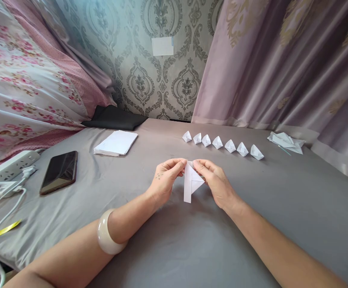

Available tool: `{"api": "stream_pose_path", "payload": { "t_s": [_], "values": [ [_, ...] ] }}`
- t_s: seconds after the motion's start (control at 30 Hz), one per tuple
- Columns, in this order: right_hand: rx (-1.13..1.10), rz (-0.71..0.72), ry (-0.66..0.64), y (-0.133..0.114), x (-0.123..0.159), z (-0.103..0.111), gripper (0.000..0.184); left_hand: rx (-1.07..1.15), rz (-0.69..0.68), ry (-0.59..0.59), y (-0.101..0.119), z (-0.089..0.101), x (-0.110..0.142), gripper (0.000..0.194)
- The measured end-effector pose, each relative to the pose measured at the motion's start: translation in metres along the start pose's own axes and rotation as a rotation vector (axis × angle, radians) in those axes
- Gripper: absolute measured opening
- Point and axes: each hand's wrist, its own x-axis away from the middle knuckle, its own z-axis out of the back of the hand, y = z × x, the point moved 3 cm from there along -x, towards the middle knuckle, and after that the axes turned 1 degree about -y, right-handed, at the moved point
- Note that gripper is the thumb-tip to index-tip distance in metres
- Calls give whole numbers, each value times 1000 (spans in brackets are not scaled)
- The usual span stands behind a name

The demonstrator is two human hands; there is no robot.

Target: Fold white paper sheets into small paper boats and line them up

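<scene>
A partly folded sheet of white paper (192, 182) is held up above the grey cloth, its long strip hanging down on the left and a triangular flap pointing right. My left hand (168, 176) pinches its top left corner between thumb and fingers. At the top right, my right hand (212, 178) grips the same paper, thumb in front. The fingertips behind the paper are partly hidden. Beyond my hands, several folded white paper boats (217, 142) stand in a slanting row.
A stack of white paper (116, 143) lies left of centre. Farther left are a phone (59, 172), a white power strip (8, 166) with cables and a yellow strip (5, 229). Crumpled white paper (286, 142) lies at the right, near the curtain (266, 72). A black cloth (114, 118) sits at the back.
</scene>
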Motion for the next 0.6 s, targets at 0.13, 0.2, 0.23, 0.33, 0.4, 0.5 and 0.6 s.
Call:
{"api": "stream_pose_path", "payload": {
  "t_s": [0.13,0.2,0.23,0.33,0.4,0.5,0.6],
  "values": [
    [-101,4,-124,0,0,-4,33,-16,4,-14,0,-1,0,20],
    [-114,18,-115,2,-1,-5,30,-12,6,-5,-1,-1,0,22],
    [-122,17,-97,3,-1,-4,29,-7,9,-3,-2,-1,0,23],
    [-152,10,-34,7,-1,-4,30,5,30,-31,-5,0,0,23],
    [-153,17,-19,8,-1,-4,31,0,47,-57,-7,0,0,22],
    [-135,30,-54,6,1,-6,31,-14,59,-40,-8,2,-1,19],
    [-124,18,-38,6,1,-4,32,-18,60,-13,-9,2,-2,18]
  ]
}}
